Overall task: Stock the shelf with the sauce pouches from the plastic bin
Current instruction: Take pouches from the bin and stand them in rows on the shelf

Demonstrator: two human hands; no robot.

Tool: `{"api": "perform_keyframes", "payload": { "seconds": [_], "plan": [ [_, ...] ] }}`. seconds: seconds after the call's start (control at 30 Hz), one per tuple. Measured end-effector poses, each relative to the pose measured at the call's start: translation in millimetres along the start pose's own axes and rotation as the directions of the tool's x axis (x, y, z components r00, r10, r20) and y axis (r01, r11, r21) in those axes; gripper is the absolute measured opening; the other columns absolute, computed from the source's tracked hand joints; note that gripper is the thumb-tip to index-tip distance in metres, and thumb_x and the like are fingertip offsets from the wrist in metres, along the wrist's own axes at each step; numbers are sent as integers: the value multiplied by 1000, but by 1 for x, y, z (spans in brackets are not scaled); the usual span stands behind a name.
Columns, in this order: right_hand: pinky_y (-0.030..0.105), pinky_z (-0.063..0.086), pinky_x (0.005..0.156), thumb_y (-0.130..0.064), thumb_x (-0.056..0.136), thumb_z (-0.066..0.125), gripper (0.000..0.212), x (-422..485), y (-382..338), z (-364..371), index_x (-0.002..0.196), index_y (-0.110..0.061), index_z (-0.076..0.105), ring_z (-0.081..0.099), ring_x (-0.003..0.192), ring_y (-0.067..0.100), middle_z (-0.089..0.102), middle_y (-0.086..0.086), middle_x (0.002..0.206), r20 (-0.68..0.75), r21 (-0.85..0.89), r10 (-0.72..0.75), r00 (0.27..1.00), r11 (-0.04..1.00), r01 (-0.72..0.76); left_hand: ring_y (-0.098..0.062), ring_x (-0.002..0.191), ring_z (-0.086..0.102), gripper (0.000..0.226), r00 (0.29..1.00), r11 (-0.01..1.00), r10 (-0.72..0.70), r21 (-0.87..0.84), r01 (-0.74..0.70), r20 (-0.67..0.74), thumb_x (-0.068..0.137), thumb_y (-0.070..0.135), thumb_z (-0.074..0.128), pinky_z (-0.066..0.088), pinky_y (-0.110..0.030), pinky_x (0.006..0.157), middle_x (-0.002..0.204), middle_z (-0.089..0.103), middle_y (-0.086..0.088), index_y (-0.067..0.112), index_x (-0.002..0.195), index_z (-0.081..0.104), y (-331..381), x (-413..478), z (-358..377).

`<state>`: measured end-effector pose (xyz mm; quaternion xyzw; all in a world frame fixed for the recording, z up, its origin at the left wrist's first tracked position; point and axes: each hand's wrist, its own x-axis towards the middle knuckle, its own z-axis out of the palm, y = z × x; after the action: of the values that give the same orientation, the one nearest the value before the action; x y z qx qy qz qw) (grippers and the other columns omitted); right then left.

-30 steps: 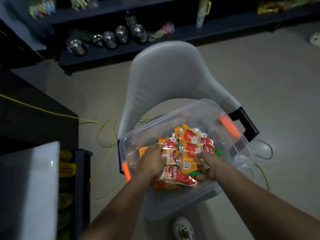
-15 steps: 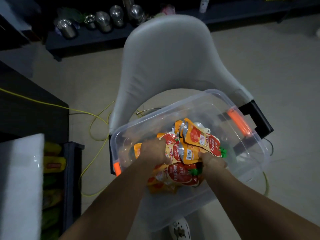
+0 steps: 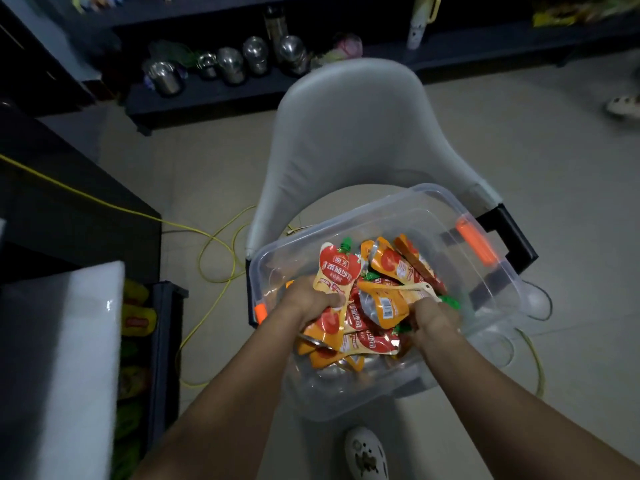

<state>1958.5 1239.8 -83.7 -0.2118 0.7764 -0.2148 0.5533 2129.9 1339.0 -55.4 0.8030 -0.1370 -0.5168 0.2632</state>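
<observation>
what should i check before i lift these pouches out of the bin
1. Left hand grip on sauce pouches: curled round a bunch, ok.
2. Right hand grip: curled on pouches in the pile, ok.
3. Everything gathered: several lie loose in the plastic bin, not ok.
4. Bin steady on chair: cannot tell.
5. Room on shelf: mostly hidden, cannot tell.
6. Yellow cable on the floor towards the shelf: not ok.

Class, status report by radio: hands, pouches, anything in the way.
Left hand grips red-and-orange green-capped sauce pouch. Right hand grips orange pouch in clear plastic bin. Yellow cable loops on floor beside grey chair.
</observation>
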Motion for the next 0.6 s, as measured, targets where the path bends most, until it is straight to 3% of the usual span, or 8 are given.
{"api": "perform_keyframes", "payload": {
  "seconds": [0.07, 0.17, 0.27, 0.33, 0.5, 0.6],
  "plan": [
    [23, 50, 39, 6, 75, 58, 53, -22, -4, -9, 127, -1, 51, 59, 67, 25, 63, 25, 114, 119, -2, -62, 991, 998, 63, -27, 89, 70, 18, 999, 984, 38, -175, -41, -21, 77, 19, 81, 55, -37, 86, 99, 74, -7, 21, 88, 67, 2, -23, -2],
    [19, 45, 36, 10, 80, 57, 48, -54, -10, -27, 123, -10, 49, 57, 68, 24, 62, 21, 108, 288, 52, -98, 953, 995, 87, -29, 89, 72, 31, 998, 894, 48, -444, -64, -46, 80, 20, 79, 58, -43, 85, 100, 76, -11, 12, 108, 69, -1, -65, -9],
    [23, 49, 39, 13, 86, 52, 44, -101, -18, -49, 117, -18, 46, 60, 70, 22, 59, 9, 93, 453, 101, -129, 882, 991, 93, -25, 80, 74, 29, 998, 767, 53, -639, -60, -30, 83, 21, 75, 61, -41, 74, 95, 77, -10, 15, 110, 68, -16, -115, -22],
    [29, 51, 45, 13, 86, 51, 44, -131, -19, -64, 118, -17, 47, 63, 71, 23, 62, 9, 93, 555, 94, -177, 813, 984, 151, -24, 76, 74, 27, 997, 728, 64, -682, -74, -39, 84, 19, 74, 61, -36, 67, 95, 77, -12, 13, 110, 67, -28, -151, -32],
    [33, 49, 54, 11, 86, 51, 45, -204, -14, -97, 122, -14, 49, 60, 67, 23, 63, 12, 88, 701, 59, -256, 666, 951, 304, -24, 82, 75, 29, 980, 753, 89, -632, -182, -176, 84, 23, 73, 59, -32, 65, 95, 78, -8, 16, 111, 66, -66, -241, -54],
    [32, 49, 54, 12, 85, 49, 47, -257, 1, -112, 125, -13, 49, 59, 65, 20, 60, 12, 85, 805, 32, -259, 534, 918, 395, -30, 91, 74, 40, 981, 702, 96, -688, -185, -166, 85, 38, 69, 60, -43, 79, 101, 76, -11, 13, 116, 66, -82, -294, -57]
  ]
}}
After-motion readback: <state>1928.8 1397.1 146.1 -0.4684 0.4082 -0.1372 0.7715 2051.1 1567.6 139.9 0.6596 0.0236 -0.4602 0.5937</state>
